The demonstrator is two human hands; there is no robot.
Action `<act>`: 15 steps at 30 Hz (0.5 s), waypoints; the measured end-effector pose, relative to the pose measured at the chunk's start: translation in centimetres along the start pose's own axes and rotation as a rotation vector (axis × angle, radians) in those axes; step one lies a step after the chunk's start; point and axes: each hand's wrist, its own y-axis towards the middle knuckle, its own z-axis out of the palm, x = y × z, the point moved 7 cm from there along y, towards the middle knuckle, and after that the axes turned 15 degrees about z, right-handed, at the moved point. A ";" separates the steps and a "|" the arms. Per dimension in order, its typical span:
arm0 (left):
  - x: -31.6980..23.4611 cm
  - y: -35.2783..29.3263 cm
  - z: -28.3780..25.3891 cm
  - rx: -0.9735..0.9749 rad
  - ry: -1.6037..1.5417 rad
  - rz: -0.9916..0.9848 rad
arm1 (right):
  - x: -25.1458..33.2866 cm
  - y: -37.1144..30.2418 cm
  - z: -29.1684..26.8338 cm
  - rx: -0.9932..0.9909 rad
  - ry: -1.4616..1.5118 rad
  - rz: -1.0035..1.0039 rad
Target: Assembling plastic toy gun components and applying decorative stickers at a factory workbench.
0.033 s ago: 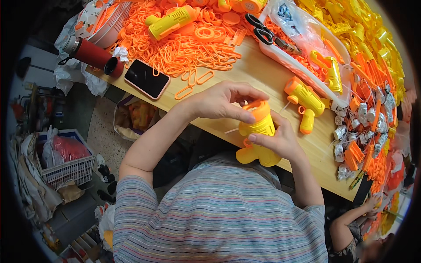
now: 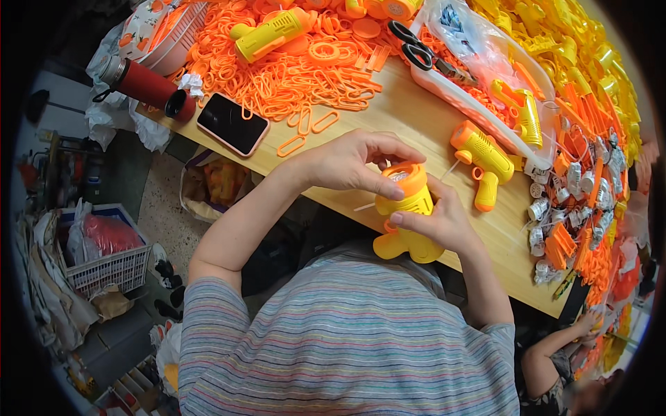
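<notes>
- Yellow plastic forms the ribbed, gun-shaped toy (image 2: 417, 204) held between your hands, its wide end up, just in front of your grey shirt with thin coloured stripes (image 2: 347, 333).
- Your left hand (image 2: 357, 163) is curled narrow at the toy's top, thumb and fingers about the round orange plastic collar (image 2: 414, 179).
- Your right hand (image 2: 447, 216) is wrapped round the toy's body from the right, thumb across the near side.
- A thin white stick (image 2: 364, 206) juts from the toy's left side.
- Beyond and right of the toy, a yellow plastic toy gun with orange ends (image 2: 489, 163) lies on the pale wooden table (image 2: 496, 243).
- Farther beyond the toy sits a long white plastic tray (image 2: 479, 126), black-handled scissors (image 2: 416, 54) at its left end.
- Left of and beyond the toy, you have a black-screened smartphone in a pink case (image 2: 231, 125), near a heap of orange plastic loops (image 2: 312, 83).
- Farthest left of the toy, a dark red cylindrical bottle (image 2: 147, 87) lies on its side.
</notes>
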 end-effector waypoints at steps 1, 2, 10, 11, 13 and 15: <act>0.0 -0.1 0.0 0.013 0.039 -0.049 | 0.3 -0.1 0.4 0.028 -0.061 0.031; -0.1 -0.3 0.0 0.013 0.037 -0.051 | 0.2 -0.2 0.8 0.058 -0.123 0.061; 0.8 -2.0 0.3 0.051 -0.017 -0.010 | -0.9 0.0 1.9 0.148 0.071 0.043; 0.9 -2.1 0.5 0.050 -0.021 -0.013 | -1.2 0.1 2.1 0.160 0.096 0.060; 1.8 -2.5 1.1 -0.030 -0.117 -0.097 | -1.8 0.2 2.6 0.168 0.099 0.083; 2.9 -2.5 1.7 -0.116 -0.130 -0.087 | -2.3 0.3 3.3 0.180 0.100 0.104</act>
